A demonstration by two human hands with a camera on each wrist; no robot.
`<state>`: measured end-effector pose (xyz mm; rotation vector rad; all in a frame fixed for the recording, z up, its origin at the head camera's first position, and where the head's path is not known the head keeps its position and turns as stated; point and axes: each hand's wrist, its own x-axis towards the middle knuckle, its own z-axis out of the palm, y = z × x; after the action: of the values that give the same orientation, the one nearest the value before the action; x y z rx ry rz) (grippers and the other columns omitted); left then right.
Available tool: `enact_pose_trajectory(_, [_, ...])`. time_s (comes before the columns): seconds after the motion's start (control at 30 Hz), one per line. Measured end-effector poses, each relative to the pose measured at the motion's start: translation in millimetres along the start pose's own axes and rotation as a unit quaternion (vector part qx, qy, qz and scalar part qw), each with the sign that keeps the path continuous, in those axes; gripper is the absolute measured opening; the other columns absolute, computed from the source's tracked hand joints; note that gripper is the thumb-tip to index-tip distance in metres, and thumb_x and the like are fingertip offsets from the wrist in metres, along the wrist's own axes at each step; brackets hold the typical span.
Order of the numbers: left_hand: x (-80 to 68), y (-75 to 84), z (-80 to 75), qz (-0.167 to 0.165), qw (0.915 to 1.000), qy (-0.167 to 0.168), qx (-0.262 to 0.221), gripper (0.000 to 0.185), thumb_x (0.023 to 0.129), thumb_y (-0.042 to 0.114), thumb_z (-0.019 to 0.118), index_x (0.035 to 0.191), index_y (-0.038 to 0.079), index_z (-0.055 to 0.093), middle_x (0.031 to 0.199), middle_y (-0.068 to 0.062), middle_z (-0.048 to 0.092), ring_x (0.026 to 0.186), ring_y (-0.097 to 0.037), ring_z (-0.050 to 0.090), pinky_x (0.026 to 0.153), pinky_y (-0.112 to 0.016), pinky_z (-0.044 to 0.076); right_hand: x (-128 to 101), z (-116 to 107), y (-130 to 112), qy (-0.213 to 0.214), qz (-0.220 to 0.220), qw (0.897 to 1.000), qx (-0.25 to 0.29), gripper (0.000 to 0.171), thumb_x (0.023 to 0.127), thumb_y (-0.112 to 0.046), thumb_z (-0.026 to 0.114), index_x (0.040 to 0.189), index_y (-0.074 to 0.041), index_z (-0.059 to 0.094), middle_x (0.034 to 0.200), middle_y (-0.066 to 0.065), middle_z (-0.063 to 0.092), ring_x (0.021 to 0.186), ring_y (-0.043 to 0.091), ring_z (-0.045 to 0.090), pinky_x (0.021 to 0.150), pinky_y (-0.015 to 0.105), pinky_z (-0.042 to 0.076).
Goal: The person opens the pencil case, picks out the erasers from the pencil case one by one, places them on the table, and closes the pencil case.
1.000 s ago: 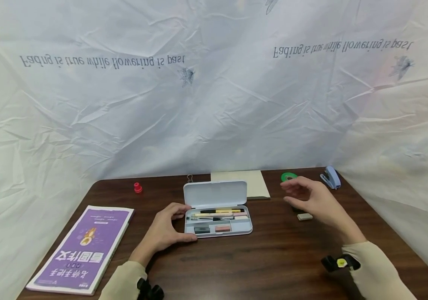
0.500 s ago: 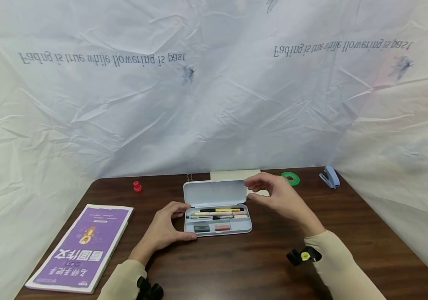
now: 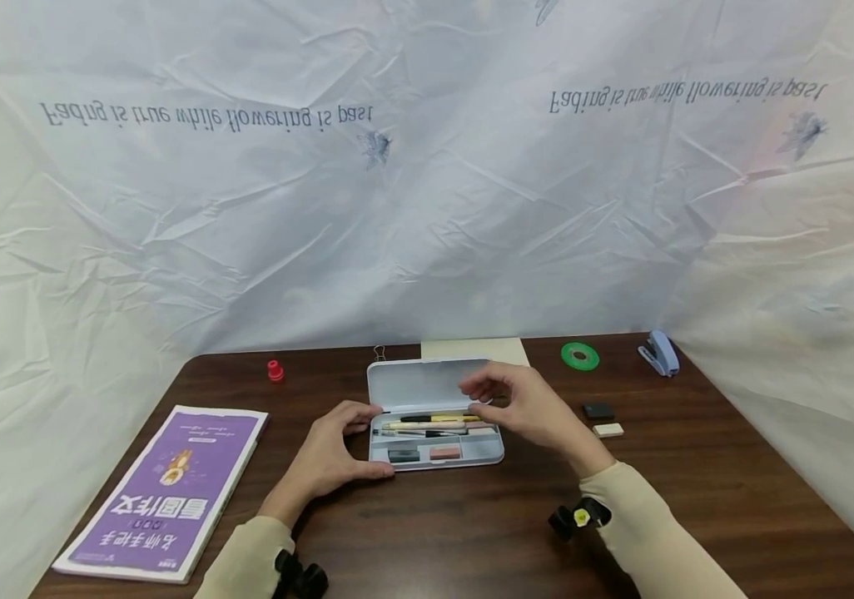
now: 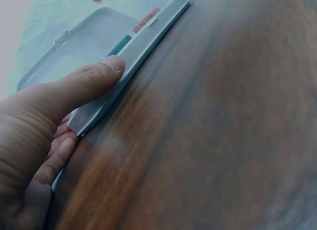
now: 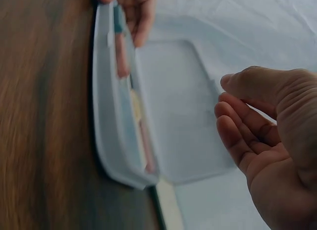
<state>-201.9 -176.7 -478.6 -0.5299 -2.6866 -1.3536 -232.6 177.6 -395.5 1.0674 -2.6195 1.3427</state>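
A pale grey-blue pencil case point(image 3: 418, 387) lies with its lid raised at the middle of the table. My left hand point(image 3: 328, 451) grips its left end, the thumb on the front edge and the fingers around the back corner. Several pens and pencils point(image 3: 434, 427) fill the long compartment; a dark green block point(image 3: 403, 456) and a pink block point(image 3: 445, 453) sit in the front one. My right hand point(image 3: 528, 408) hovers over the case's right end with loosely bent fingers. In the right wrist view that hand point(image 5: 267, 131) holds nothing and is apart from the lid point(image 5: 183, 111).
On the brown table point(image 3: 427, 532), a purple book point(image 3: 165, 495) lies at the left and a red cap-like piece point(image 3: 275, 371) behind it. Cream paper point(image 3: 472, 349) and a binder clip point(image 3: 379, 353) are at the back. Rightward are green tape point(image 3: 580, 356), a stapler point(image 3: 659, 353), a black block point(image 3: 598, 411) and a white eraser point(image 3: 608, 430).
My right hand has moved left, from above the right side of the table to the case's right end, uncovering the tape and black block. The left hand has stayed on the case.
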Motion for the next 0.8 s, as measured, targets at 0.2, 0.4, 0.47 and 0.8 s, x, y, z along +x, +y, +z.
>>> enact_pose_trajectory(0.2, [0.5, -0.1, 0.6, -0.001, 1.0, 0.0, 0.003, 0.087, 0.068, 0.05, 0.109, 0.143, 0.022, 0.072, 0.14, 0.007, 0.069, 0.128, -0.02, 0.071, 0.113, -0.045, 0.061, -3.2, 1.9, 21.8, -0.035, 0.027, 0.998, -0.038, 0.024, 0.1, -0.003, 0.083, 0.123, -0.007, 0.081, 0.115, 0.008, 0.078, 0.099, 0.013, 0.072, 0.087, 0.031, 0.065])
enact_pose_trajectory(0.4, [0.8, 1.3, -0.2, 0.0, 1.0, 0.0, 0.001, 0.088, 0.069, 0.049, 0.109, 0.143, 0.022, 0.071, 0.141, 0.006, 0.068, 0.129, -0.021, 0.07, 0.113, -0.045, 0.06, -1.7, 5.6, 35.0, -0.06, 0.024, 0.994, -0.093, 0.021, 0.099, -0.001, 0.083, 0.117, -0.012, 0.083, 0.108, -0.002, 0.078, 0.095, 0.009, 0.07, 0.084, 0.031, 0.064])
enact_pose_trajectory(0.47, [1.1, 1.8, -0.5, 0.001, 1.0, -0.001, 0.001, 0.088, 0.069, 0.048, 0.109, 0.144, 0.021, 0.071, 0.141, 0.006, 0.068, 0.129, -0.021, 0.07, 0.113, -0.045, 0.06, -1.0, 6.0, 36.4, -0.068, 0.017, 0.991, -0.118, 0.02, 0.1, -0.001, 0.082, 0.116, -0.014, 0.083, 0.108, -0.004, 0.078, 0.096, 0.009, 0.07, 0.084, 0.031, 0.064])
enact_pose_trajectory(0.8, [0.6, 0.7, 0.0, 0.004, 1.0, 0.0, 0.004, 0.088, 0.069, 0.05, 0.108, 0.144, 0.02, 0.071, 0.141, 0.006, 0.068, 0.128, -0.021, 0.071, 0.112, -0.045, 0.061, -0.5, 10.4, 33.8, -0.104, -0.019, 0.98, -0.171, 0.018, 0.105, -0.002, 0.076, 0.118, -0.011, 0.084, 0.112, -0.002, 0.077, 0.099, 0.013, 0.072, 0.083, 0.032, 0.064])
